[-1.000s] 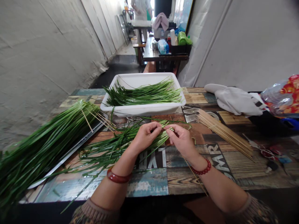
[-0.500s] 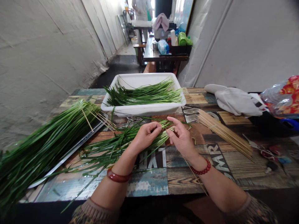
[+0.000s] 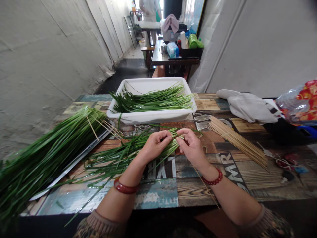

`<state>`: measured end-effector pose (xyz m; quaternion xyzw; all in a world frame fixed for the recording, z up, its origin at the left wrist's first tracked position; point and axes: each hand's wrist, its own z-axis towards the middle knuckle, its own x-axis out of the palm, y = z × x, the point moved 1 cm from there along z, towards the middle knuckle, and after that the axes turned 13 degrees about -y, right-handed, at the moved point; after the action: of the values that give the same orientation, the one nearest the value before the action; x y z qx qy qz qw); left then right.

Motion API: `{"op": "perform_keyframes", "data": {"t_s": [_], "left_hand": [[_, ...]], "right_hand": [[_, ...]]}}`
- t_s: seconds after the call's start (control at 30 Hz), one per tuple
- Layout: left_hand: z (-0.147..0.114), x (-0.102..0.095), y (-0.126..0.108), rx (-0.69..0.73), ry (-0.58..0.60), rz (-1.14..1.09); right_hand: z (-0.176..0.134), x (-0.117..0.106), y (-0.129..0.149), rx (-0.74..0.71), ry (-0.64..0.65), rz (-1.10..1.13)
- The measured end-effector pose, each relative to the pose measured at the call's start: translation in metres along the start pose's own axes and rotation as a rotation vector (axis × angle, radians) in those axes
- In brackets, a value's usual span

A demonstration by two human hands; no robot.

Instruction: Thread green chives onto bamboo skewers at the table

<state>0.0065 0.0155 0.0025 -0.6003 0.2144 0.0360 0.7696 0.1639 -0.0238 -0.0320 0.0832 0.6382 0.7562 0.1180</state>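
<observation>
A small eatery's narrow room, by its look, is serving for food preparation. Long, thin green leafy stalks (image 3: 106,162) are lying loose on the patchwork wood-print worktop (image 3: 158,196) and filling a white rectangular plastic tub (image 3: 151,117) by its far edge. Thin tan wooden skewers (image 3: 237,142) are lying toward its right edge. Beyond, a dark rectangular table (image 3: 159,60) is carrying a blue-and-white soft pack (image 3: 172,49).

Pale walls (image 3: 56,43) rise either side, dark floor (image 3: 121,71) between, a table (image 3: 159,59) beyond, bright light at the back!
</observation>
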Motion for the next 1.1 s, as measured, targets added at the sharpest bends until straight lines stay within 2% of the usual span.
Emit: {"op": "perform_keyframes", "data": {"t_s": [0.33,0.57,0.77,0.97,1.1], "left_hand": [[-0.0013,0.0000,0.0010,-0.013,0.037,-0.040],[0.0014,-0.0068,0.0000,-0.068,-0.091,-0.072],[0.0016,-0.0030,0.0048,-0.097,-0.111,-0.100],[0.0047,-0.0005,0.0077,0.029,-0.213,0.006],[0.0062,0.0028,0.0056,0.127,-0.230,0.086]], "right_hand": [[0.0019,-0.0002,-0.0073,-0.017,-0.002,-0.048],[0.0019,-0.0009,-0.0097,-0.019,0.003,-0.033],[0.0003,-0.0012,-0.0043,-0.015,0.011,-0.025],[0.0013,-0.0020,-0.0003,-0.021,0.019,-0.062],[0.0012,-0.0026,-0.0015,-0.031,0.025,-0.087]]}}
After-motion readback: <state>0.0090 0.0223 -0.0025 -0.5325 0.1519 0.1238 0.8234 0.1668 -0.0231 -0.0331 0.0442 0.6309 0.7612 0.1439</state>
